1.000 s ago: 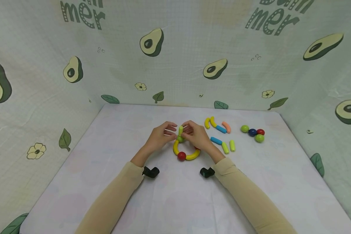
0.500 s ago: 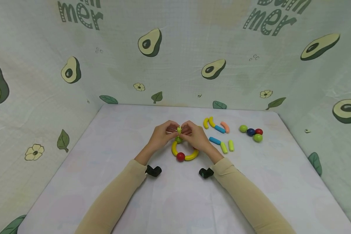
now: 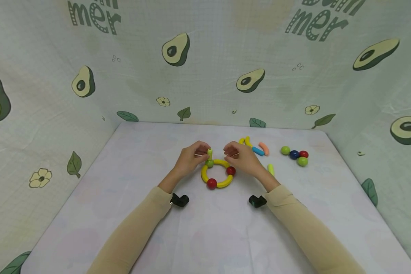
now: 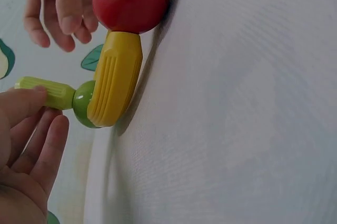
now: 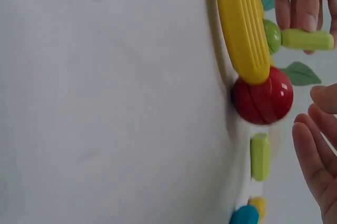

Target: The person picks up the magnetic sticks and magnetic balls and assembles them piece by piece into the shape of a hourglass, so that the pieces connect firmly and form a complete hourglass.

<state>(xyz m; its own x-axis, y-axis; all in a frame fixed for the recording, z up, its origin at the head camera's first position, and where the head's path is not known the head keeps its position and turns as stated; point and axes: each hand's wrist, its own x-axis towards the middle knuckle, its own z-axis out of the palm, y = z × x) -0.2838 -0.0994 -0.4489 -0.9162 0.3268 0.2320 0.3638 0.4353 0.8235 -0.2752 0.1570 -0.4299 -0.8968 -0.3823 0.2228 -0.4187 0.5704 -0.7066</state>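
A ring of yellow curved sticks (image 3: 225, 182) and balls lies on the table, with red balls (image 3: 211, 183) at the front and right. At its back left is a green ball (image 3: 209, 163), from which a short light green stick (image 3: 210, 153) stands upright. My left hand (image 3: 190, 158) pinches that stick between thumb and fingers, seen closely in the left wrist view. Beyond the ring's right side my right hand (image 3: 244, 159) hovers with loosely bent fingers (image 5: 310, 150) and nothing between them, apart from the stick.
Behind the right hand lie more yellow curved sticks (image 3: 248, 141), a blue stick (image 3: 258, 151), a salmon curved stick (image 3: 264, 148) and a light green stick (image 3: 271, 169). Farther right sit a dark blue ball (image 3: 294, 154), a red ball (image 3: 303, 154) and green balls (image 3: 302, 161). A printed cloth wall (image 3: 205, 106) closes the back.
Both hands came together at the upright light green stick, the left taking hold of it. The right hand then let go and moved right, uncovering the ring's right side.
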